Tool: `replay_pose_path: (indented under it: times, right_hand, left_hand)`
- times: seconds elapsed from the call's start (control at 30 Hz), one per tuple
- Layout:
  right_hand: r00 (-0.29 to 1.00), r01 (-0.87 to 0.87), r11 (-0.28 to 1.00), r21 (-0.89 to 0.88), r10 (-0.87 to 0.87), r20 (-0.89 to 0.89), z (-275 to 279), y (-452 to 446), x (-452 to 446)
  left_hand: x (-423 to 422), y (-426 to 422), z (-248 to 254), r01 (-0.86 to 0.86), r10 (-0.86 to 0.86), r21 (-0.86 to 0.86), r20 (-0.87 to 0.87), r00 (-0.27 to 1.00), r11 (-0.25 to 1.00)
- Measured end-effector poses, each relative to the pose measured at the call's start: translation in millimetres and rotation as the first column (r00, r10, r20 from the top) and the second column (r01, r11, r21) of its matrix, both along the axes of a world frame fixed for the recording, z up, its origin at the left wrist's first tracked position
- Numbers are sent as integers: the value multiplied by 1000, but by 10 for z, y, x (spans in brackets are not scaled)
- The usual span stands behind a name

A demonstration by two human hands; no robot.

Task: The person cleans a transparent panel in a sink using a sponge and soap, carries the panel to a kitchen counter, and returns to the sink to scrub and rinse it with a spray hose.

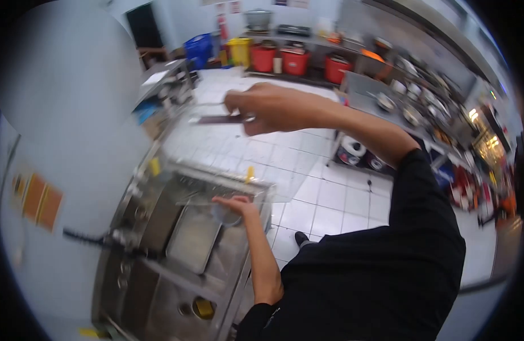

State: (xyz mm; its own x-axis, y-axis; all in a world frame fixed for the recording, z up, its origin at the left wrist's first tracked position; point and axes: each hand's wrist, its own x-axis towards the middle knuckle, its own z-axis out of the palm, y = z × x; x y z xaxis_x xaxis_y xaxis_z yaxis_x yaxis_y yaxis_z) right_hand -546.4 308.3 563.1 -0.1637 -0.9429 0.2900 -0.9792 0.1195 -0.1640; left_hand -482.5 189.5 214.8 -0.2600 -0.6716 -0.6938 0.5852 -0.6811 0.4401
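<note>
My right hand (267, 109) is raised over the floor beyond the sink, fingers closed around a dark narrow bar (216, 120) with a shiny end. Motion blur hides what kind of tool or handle it is. Below the bar spreads a large clear sheet (293, 170), its edges faint; whether the bar is joined to it I cannot tell. My left hand (234, 203) is held above the sink edge, fingers stretched out flat at the sheet's lower edge. A pale, see-through rounded shape (226, 217) shows just beneath that palm; its kind is unclear.
A steel sink (159, 304) contains a rectangular tray (193, 238) and a yellow sponge (204, 307). A black-handled faucet (97, 238) juts over it. Red buckets (295, 61) stand under the back shelf. A steel table (364, 91) with cookware is at right, on white tiles.
</note>
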Motion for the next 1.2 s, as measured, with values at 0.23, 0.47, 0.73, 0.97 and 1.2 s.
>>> replay_pose_path:
  times: [0.23, 0.47, 0.73, 0.97, 1.2]
  right_hand:
    - [999, 27, 972, -233, -33, -20, -21, 1103, -728]
    - [850, 449, 885, -128, -378, 368, -425, 2326, -2042]
    - [471, 722, 691, -34, -455, 756, -1752, 3252, -3543]
    - [10, 824, 565, 47, -98, 995, -2832, 3804, -4631]
    - [-163, 941, 315, 125, 97, 982, -2830, 4544, -5291]
  left_hand:
    - [-1054, 378, -75, 154, -139, -255, 79, 987, 955]
    - [-2124, 770, 94, 416, -240, -336, 457, 856, 845]
    - [-2968, 894, 252, 703, -249, -417, 730, 637, 576]
    - [-4563, 1026, -111, 891, -316, -313, 853, 417, 330]
    - [-6945, 1763, -296, 968, -535, -238, 830, 158, -84]
